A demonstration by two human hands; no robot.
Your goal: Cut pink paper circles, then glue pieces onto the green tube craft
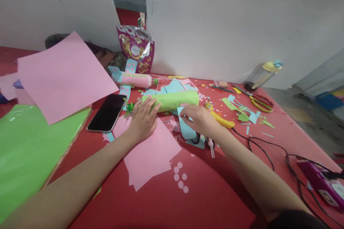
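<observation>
A plastic bottle wrapped in light green paper [174, 101] lies on its side, its green cap [130, 107] to the left. My left hand [145, 116] presses down over the cap end, fingers curled round it. Just below the bottle's other end, my right hand [199, 118] pinches the upper edge of a light blue paper piece [187, 130] with a rounded lower end. Black-handled scissors [210, 143] lie partly under this piece, beside a clear glue stick [212, 150]. To the right rests a yellow hot glue gun [223, 120].
A pink-wrapped bottle with blue fins [137, 79] lies behind. Left are a phone [107, 112], pink sheets [67, 78] and a green paper pack [32, 150]. Right are paper scraps [243, 116], larger scissors [259, 103], a water bottle [262, 75], cables and a purple power strip [319, 184].
</observation>
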